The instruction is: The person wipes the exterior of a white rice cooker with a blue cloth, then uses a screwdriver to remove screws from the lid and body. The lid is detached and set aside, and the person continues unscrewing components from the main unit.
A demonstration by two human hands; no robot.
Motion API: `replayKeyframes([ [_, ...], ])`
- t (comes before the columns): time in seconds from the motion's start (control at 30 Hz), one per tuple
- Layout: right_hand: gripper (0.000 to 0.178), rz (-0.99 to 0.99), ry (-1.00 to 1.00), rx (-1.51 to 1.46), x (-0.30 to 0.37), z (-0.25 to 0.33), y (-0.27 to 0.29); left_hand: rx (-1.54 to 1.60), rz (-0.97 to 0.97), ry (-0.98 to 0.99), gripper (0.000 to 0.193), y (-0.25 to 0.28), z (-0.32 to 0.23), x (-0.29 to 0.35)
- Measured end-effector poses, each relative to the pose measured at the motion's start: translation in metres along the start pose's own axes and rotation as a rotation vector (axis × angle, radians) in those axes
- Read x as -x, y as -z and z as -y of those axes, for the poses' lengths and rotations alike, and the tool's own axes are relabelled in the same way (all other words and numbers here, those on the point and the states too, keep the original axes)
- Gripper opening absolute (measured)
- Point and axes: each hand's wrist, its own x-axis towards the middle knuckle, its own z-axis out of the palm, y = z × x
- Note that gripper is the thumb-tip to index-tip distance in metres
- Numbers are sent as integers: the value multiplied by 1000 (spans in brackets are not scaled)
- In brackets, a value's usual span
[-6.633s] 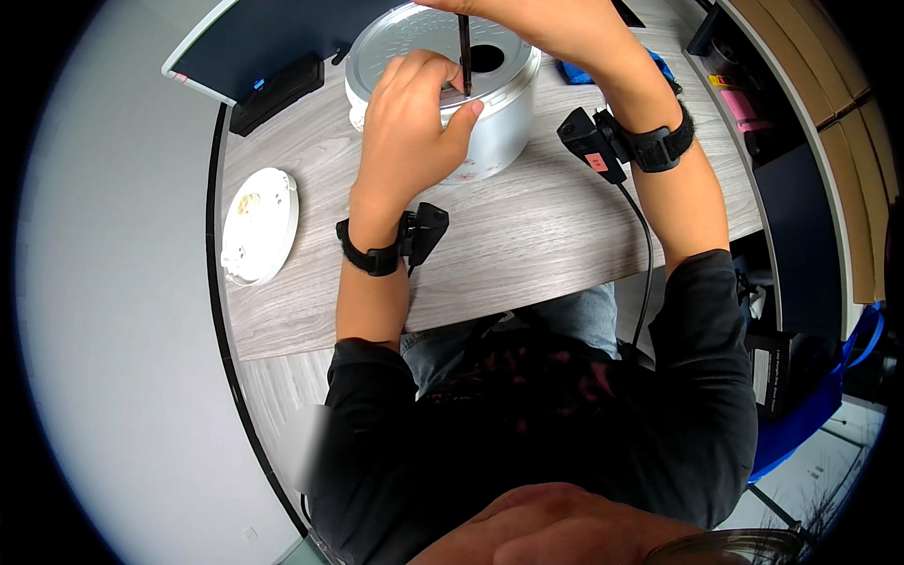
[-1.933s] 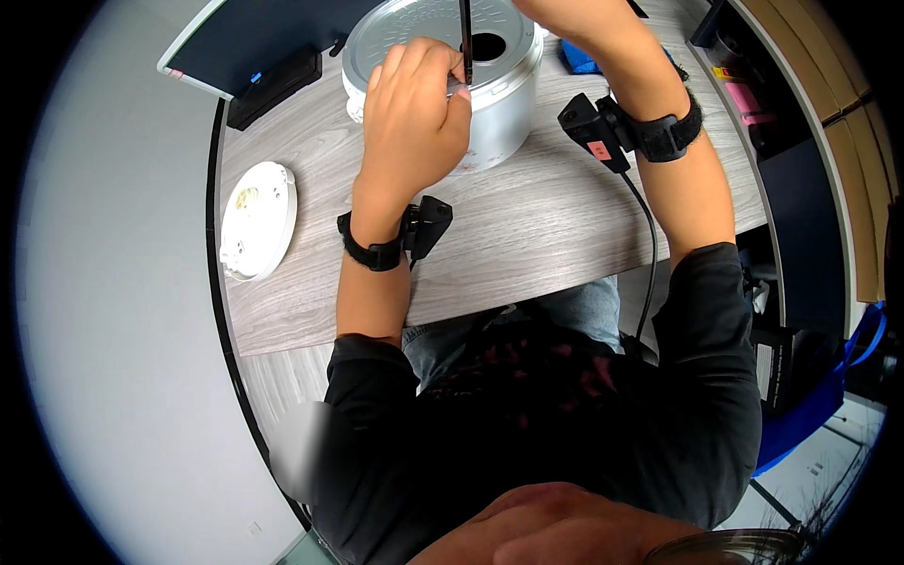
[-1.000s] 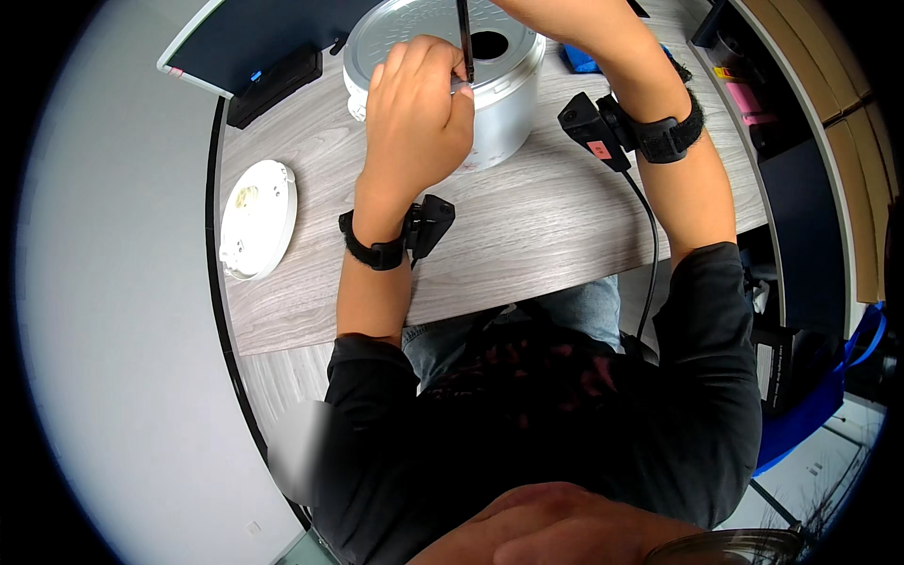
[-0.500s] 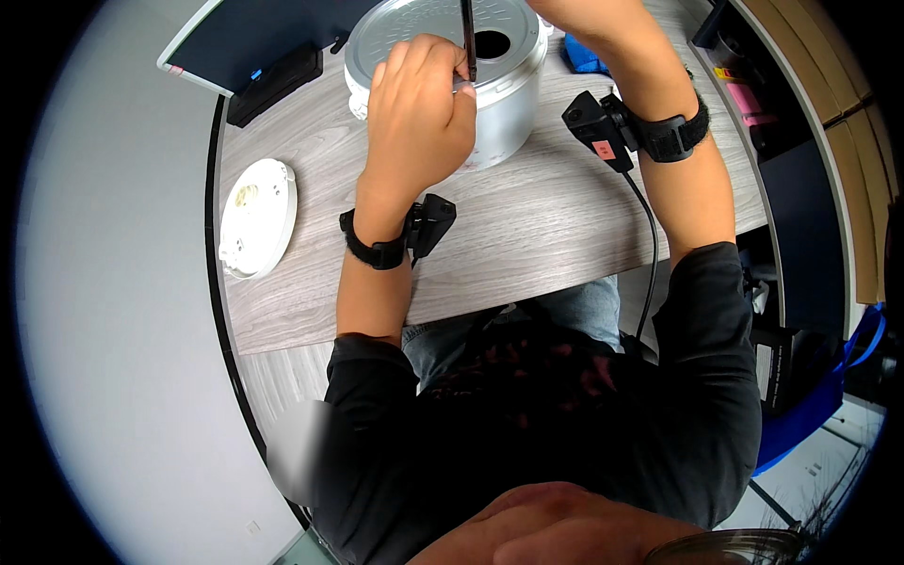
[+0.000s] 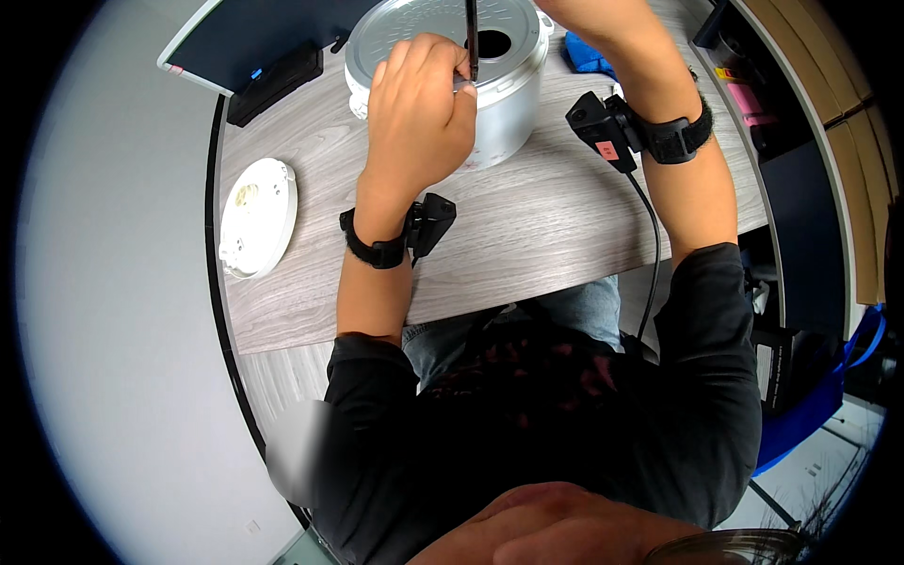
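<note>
Grey wood-grain tabletop [image 5: 527,235], seen from above, with pale floor off its left edge. At far left on the wood, a round white disc-shaped part [image 5: 256,217], lying flat and well apart from everything else. Behind it, toward the far edge, a dark blue flat panel [image 5: 254,38] with a light border, and a black oblong block [image 5: 275,83] resting just in front of it. Near the middle, the left hand [image 5: 419,118], black strap with a small black device on the wrist, fingers [image 5: 452,80] curled closed and pinching a small part at the near rim of a round silver-white appliance body [image 5: 447,71], exact grip on that part too small to tell. Appliance standing at the far middle of the tabletop, metal top face up, dark round opening just right of centre. Thin dark upright tool [image 5: 471,38] set against the rim, right beside the left thumb, shaft running up out of the top of the view. Right of that, the right forearm with a black wrist strap and a black device trailing a cable; right hand cut off by the top edge, so grip cannot be told. Blue cloth [image 5: 586,55] just behind that arm. At far right, dark shelving beside the tabletop.
</note>
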Motion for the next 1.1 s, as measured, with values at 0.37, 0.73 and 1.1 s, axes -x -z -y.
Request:
replayKeyframes([
  [0.37, 33, 76, 84, 19, -2, -14, 8, 12, -12, -15, 13, -1, 0, 0],
  [0.73, 42, 58, 37, -30, 4, 4, -5, 13, -32, -20, 12, 0, 3, 5],
  [1.1, 39, -192, 86, 46, 11, 6, -35, 20, -43, -22, 12, 1, 3, 5],
])
